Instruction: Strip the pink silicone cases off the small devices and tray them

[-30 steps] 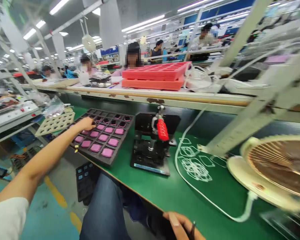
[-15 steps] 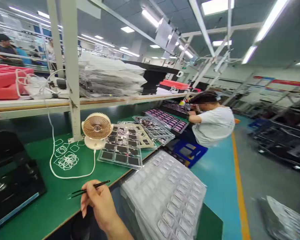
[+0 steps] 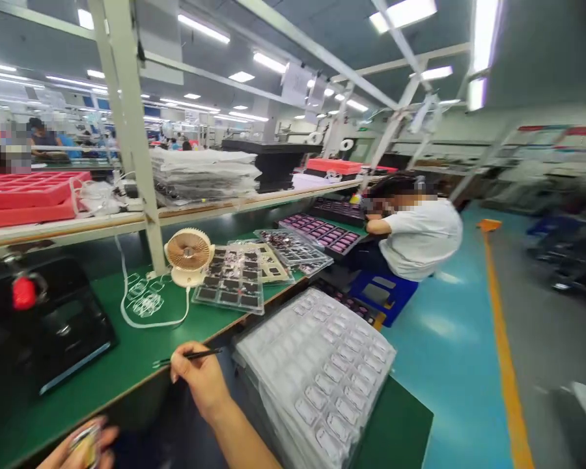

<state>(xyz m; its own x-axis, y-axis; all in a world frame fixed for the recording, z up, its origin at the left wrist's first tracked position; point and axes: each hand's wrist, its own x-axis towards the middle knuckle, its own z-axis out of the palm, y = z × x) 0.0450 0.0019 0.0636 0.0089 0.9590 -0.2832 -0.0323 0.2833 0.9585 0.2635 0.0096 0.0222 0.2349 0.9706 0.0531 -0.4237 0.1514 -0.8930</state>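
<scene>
Black tweezers [image 3: 190,356] are held in my right hand [image 3: 200,378], their tips pointing left over the front edge of the green workbench [image 3: 146,352]. Low at the left, my left hand [image 3: 105,446] grips a small shiny piece [image 3: 85,448] with a silvery rim and a yellowish face; blur hides what kind it is. Beside my right hand stands a stack of clear plastic trays [image 3: 317,378] with rows of rounded rectangular pockets. A black fixture with a red knob [image 3: 24,293] is on the bench at the left.
A small fan [image 3: 189,254] stands on the bench beside thin white loops [image 3: 146,303]. Trays of dark parts [image 3: 234,277] lie to its right. A shelf post [image 3: 141,137] rises behind. A co-worker [image 3: 420,234] sits further along, near a blue crate [image 3: 383,293].
My left hand has come into view at the lower left with the small shiny piece. The view has shifted left, showing more of the black fixture. My right hand still holds the tweezers.
</scene>
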